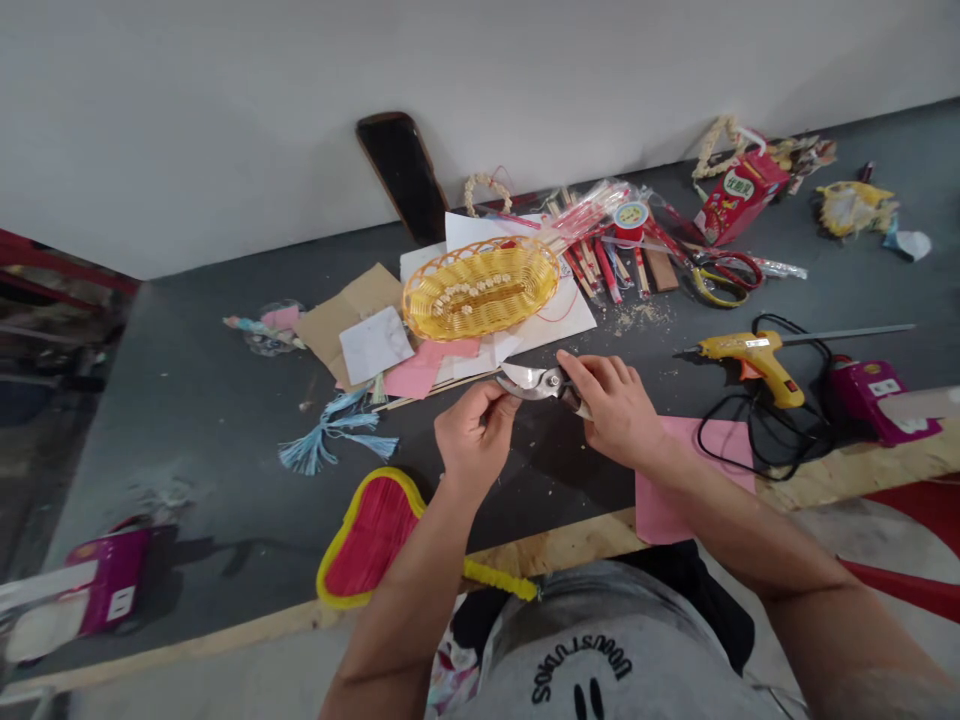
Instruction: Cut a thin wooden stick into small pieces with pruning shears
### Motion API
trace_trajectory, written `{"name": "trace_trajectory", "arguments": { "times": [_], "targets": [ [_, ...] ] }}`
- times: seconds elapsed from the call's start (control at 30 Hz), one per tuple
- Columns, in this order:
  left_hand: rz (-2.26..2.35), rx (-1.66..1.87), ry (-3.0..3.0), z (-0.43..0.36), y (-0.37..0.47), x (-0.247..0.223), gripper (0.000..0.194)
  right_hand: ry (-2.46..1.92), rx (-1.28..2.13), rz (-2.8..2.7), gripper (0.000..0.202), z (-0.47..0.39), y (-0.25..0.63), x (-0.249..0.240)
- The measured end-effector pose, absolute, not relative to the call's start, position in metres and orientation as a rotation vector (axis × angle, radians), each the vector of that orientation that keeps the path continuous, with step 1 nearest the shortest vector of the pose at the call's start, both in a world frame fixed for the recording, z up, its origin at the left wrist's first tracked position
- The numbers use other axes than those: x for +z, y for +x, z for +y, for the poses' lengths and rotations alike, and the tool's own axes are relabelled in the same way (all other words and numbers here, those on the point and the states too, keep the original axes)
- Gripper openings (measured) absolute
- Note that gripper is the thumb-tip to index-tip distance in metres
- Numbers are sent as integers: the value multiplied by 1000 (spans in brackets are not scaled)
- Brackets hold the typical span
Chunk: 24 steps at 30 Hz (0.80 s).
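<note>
My right hand [619, 405] is wrapped around the handles of a pair of pruning shears [534, 380], whose metal blades point left. At the blades' tip, the fingers of my left hand [476, 430] are pinched together; whatever is between them is too small to make out. Beyond the hands sits a yellow woven basket [480, 315] with a row of small pale pieces inside. Thin sticks [442, 386] lie just behind my left hand. A red fan-like shape with a yellow fuzzy edge [371, 540] lies partly under my left forearm, its yellow handle passing over the table edge.
At the right are a yellow glue gun [750, 355] with a looping black cord, scissors [724, 278] and a red drink carton [742, 197]. Blue tassels [326, 437] lie left of the hands. A phone [405, 175] leans on the wall. Pink paper [660, 490] lies under my right forearm.
</note>
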<state>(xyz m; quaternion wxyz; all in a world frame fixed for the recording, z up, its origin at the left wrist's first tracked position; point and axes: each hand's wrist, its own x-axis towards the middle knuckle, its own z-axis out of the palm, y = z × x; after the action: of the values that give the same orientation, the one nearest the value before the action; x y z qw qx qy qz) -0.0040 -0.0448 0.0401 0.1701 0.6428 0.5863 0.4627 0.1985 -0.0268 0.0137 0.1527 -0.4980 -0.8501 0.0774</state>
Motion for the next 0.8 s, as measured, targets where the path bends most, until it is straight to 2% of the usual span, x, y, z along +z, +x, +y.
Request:
{"name": "trace_trajectory", "arguments": {
  "times": [0.13, 0.4, 0.8],
  "targets": [
    [1664, 1317, 1882, -45, -6, 40, 20, -1404, 249, -2477, 84, -27, 199, 16],
    [1559, 1247, 1856, -45, -11, 42, 21, -1379, 301, -2505, 89, -25, 201, 16],
    [1612, 1226, 1750, -45, -4, 44, 21, -1433, 320, -2472, 78, -27, 202, 17]
  ]
}}
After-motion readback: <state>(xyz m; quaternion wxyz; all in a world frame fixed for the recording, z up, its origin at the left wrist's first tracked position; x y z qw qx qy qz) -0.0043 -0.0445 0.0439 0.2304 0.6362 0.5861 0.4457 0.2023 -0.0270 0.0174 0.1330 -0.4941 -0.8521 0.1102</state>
